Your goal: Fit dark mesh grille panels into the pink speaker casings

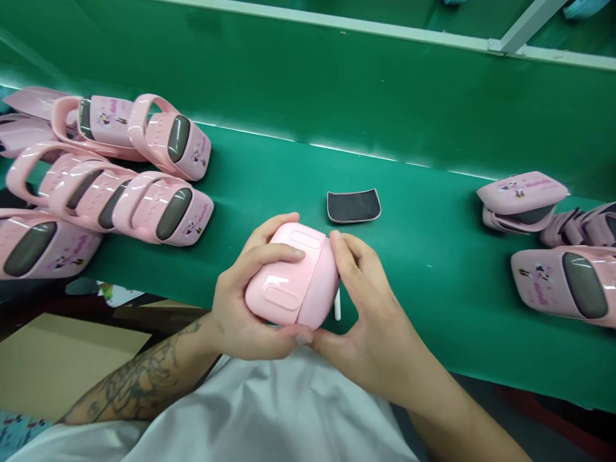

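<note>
A rounded pink plastic housing (pixel 289 273) is held up in front of me, with two raised oblong pads on the face toward me and a seam near its right end. My left hand (pixel 250 301) wraps around its left side, fingers over the top and thumb along the lower edge. On the right end, my right hand (pixel 368 301) grips the part beyond the seam between fingertips and thumb. Partly hidden behind the housing, a thin white stick (pixel 337 305) lies on the table. Just beyond it rests a curved dark panel (pixel 353 206) with a pale rim.
Several pink handled housings (pixel 185 212) with dark windows and cartoon prints stand at the left. More pink printed parts (pixel 553 282) lie at the right of the green table (pixel 433 321). A green back wall (pixel 308 83) rises behind. Cardboard (pixel 62 359) sits below the table's left edge.
</note>
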`<state>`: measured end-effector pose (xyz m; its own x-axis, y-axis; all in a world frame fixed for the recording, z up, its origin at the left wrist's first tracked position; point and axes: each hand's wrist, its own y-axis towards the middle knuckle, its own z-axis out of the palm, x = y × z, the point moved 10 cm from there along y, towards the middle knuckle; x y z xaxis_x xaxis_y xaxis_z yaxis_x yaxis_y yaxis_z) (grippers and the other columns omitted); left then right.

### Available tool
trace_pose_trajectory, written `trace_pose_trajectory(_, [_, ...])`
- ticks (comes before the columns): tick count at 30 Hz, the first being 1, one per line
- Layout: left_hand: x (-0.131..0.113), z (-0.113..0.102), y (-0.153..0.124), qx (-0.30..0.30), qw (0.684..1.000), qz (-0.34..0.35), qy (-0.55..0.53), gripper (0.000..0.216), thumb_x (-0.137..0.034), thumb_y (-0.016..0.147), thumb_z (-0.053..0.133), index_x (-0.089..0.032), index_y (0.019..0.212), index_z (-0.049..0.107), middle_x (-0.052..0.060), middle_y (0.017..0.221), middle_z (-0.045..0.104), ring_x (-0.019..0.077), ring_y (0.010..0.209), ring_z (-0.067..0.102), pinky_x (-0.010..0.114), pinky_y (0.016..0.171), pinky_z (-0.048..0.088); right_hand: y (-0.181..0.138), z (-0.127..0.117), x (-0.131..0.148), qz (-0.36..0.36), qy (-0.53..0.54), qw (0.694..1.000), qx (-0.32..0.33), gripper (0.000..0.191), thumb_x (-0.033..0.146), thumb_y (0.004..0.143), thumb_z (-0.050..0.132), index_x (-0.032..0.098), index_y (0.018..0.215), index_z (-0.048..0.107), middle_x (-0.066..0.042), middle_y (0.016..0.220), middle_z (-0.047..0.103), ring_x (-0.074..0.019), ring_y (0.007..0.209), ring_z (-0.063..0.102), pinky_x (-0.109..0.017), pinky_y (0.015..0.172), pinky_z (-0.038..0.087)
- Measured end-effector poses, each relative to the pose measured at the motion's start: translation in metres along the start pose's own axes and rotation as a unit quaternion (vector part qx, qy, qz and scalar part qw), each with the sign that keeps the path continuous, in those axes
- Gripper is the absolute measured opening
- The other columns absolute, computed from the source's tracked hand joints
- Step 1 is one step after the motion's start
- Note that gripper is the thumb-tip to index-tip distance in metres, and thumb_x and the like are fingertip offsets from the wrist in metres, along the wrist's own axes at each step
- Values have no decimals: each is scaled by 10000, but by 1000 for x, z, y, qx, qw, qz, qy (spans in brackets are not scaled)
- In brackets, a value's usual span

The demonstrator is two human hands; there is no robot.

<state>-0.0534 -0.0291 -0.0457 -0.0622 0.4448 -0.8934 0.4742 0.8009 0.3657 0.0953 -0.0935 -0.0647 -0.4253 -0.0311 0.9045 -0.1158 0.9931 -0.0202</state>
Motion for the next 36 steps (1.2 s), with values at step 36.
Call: trace_pose_trajectory(36, [8,-32,-5,-92,994,20,-48,895,-548,563,1092,-249,1311,700,252,1622,562,465,1538,533,618,1197,493,42,11,31,-29,-34,998,54,1195,240,864,895,399,1784,150,-108,1707,379,-312,1582,485,-538,1349,419])
